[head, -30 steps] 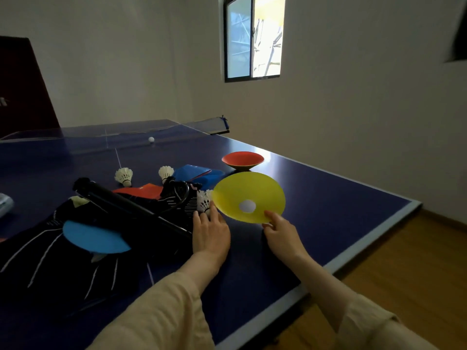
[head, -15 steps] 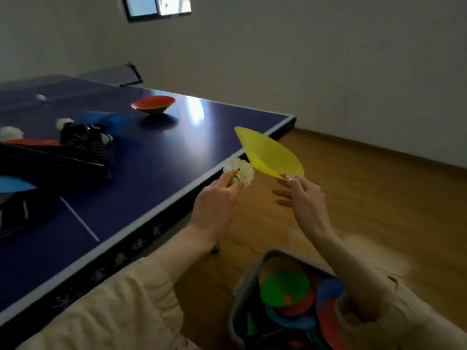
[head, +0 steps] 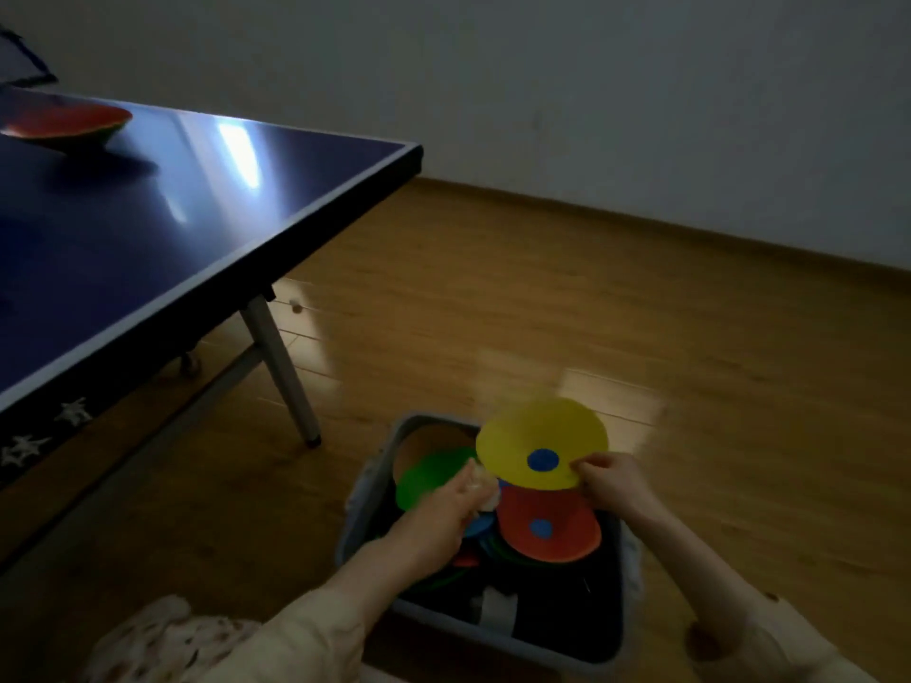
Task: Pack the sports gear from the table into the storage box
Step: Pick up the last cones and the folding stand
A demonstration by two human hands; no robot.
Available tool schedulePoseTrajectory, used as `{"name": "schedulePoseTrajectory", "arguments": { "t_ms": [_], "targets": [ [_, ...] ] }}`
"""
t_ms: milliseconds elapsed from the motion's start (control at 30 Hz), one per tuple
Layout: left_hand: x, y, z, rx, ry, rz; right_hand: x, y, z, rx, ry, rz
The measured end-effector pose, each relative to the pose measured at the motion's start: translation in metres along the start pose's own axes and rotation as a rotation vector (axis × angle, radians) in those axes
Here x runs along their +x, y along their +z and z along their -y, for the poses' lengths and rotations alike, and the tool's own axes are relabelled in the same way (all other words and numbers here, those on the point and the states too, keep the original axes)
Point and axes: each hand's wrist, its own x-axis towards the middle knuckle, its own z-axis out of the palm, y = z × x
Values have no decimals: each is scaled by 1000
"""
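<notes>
Our right hand (head: 609, 478) pinches the yellow disc (head: 541, 443) over the storage box (head: 493, 638) on the floor, our left hand (head: 443, 505) pinches a shuttlecock (head: 480, 488), and we should lower both softly before letting go.

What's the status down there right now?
Right hand pinching yellow disc over box. Left hand holding shuttlecock. Nothing blocking.
</notes>
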Motion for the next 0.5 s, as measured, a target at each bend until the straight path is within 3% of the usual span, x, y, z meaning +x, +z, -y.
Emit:
{"name": "schedulePoseTrajectory", "arguments": {
  "t_ms": [100,333,500],
  "targets": [
    [2,17,10,97,-60,100,3,-2,-12,-96,82,87],
    [-3,1,26,83,-154,-70,7,22,-30,-451,171,367],
    [-8,-5,31,98,-194,-104,16,29,-20,-435,99,318]
  ]
}}
